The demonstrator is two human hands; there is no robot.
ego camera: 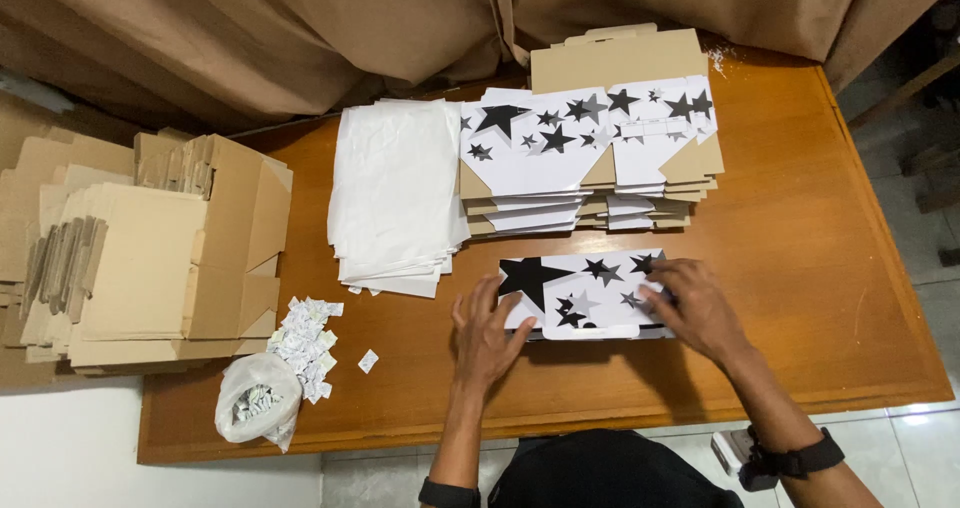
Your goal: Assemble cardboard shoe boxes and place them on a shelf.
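Observation:
A white box with black and grey stars (580, 293) lies on the wooden table (800, 268) near its front edge. My left hand (485, 330) rests with spread fingers on the box's left end. My right hand (695, 306) presses on its right end, fingers curled over the edge. Behind the box stands a stack of flat star-printed box blanks (590, 153) with brown cardboard backs.
A pile of white paper sheets (395, 193) lies left of the stack. Small folded paper slips (305, 343) and a white plastic bag (258, 400) of them sit at the front left. Flat brown cardboard cartons (150, 258) are heaped at the far left. Brown curtains (300, 28) hang behind.

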